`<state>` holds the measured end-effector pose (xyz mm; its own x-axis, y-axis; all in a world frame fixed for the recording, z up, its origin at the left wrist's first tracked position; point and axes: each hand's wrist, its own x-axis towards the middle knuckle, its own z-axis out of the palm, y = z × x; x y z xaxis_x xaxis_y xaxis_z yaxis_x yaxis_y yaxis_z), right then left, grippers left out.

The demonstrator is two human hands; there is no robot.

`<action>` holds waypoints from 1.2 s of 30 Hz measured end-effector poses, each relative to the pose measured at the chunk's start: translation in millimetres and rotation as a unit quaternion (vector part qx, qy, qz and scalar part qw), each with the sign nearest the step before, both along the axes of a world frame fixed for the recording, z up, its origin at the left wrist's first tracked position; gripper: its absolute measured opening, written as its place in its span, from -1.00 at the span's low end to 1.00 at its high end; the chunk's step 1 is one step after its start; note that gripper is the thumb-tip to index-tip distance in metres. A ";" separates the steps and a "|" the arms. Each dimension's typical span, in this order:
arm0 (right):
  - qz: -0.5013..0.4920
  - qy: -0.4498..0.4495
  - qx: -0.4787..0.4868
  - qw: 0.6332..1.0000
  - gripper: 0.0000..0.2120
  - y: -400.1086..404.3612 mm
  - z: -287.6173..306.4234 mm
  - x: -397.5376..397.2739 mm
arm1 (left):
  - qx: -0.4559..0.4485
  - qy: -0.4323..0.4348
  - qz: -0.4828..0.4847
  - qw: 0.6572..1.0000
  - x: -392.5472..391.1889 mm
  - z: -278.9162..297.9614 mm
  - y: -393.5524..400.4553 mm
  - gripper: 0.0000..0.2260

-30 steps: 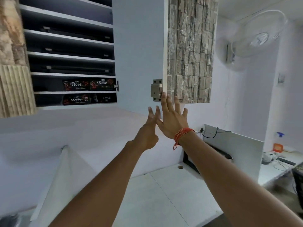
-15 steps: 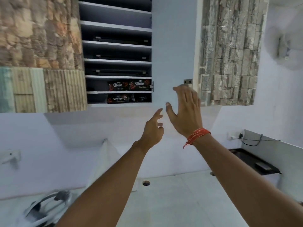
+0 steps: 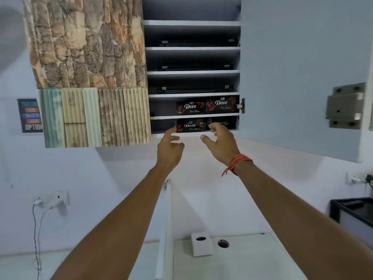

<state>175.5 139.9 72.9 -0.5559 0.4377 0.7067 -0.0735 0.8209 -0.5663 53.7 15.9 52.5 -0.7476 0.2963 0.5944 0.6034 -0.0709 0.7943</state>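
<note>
The left Dove box [image 3: 190, 125] and the right Dove box [image 3: 228, 123] stand side by side on the bottom shelf [image 3: 161, 126] of an open wall cabinet, toward its right half. Both are dark with white lettering and red print. The right Dove box is partly covered by the fingers of the right hand [image 3: 221, 144].

The right hand is raised in front of that shelf, spread, fingers loosely curved, thumb held out to the left; it grips nothing. Contact between its fingertips and the right Dove box cannot be confirmed. The left hand [image 3: 169, 150] is raised just beside it, relaxed and holding nothing, index finger extended toward the cabinet's lower edge below the left Dove box. An orange thread band [image 3: 239, 161] circles the right wrist.

On the shelf directly above, 2 upper boxes [image 3: 205, 106] of the same kind stand touching each other. The 3 shelves above those carry flat dark items [image 3: 195, 67]; their type cannot be determined.

The open door [image 3: 292, 77] hangs to the right, with a metal lock plate [image 3: 344, 106] near its outer edge. The closed door [image 3: 86, 47] to the left has a stone-and-wood pattern. A poster [image 3: 29, 115] hangs on the wall left of it.

Below, the counter [image 3: 252, 263] carries a small white box [image 3: 201, 246] beside a round hole [image 3: 223, 243].
</note>
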 end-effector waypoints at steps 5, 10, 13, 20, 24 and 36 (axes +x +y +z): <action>-0.039 -0.052 0.038 0.997 -0.48 21.1 9.0 -63.0 | -0.040 0.010 -0.001 0.999 -47.1 -0.4 0.6 -0.71; -0.084 -0.140 0.050 0.985 -0.32 47.3 24.4 -113.0 | -0.128 -0.040 -0.119 0.984 -67.4 -19.0 10.9 -0.90; -0.101 -0.150 0.054 0.982 -0.24 64.7 30.3 -136.0 | -0.172 -0.036 -0.131 0.976 -78.2 -27.9 28.7 -0.84; -0.040 -0.080 0.027 0.996 -0.23 84.4 26.2 -165.9 | -0.120 -0.075 -0.102 0.985 -108.7 -33.5 60.7 -0.55; -0.047 -0.062 0.081 0.994 -0.19 90.1 15.0 -174.1 | -0.085 -0.107 -0.084 0.987 -117.0 -43.6 74.0 -0.50; -0.149 -0.077 0.232 0.958 -0.29 86.9 8.9 -200.2 | -0.077 -0.114 -0.046 0.989 -141.7 -53.9 85.0 -0.49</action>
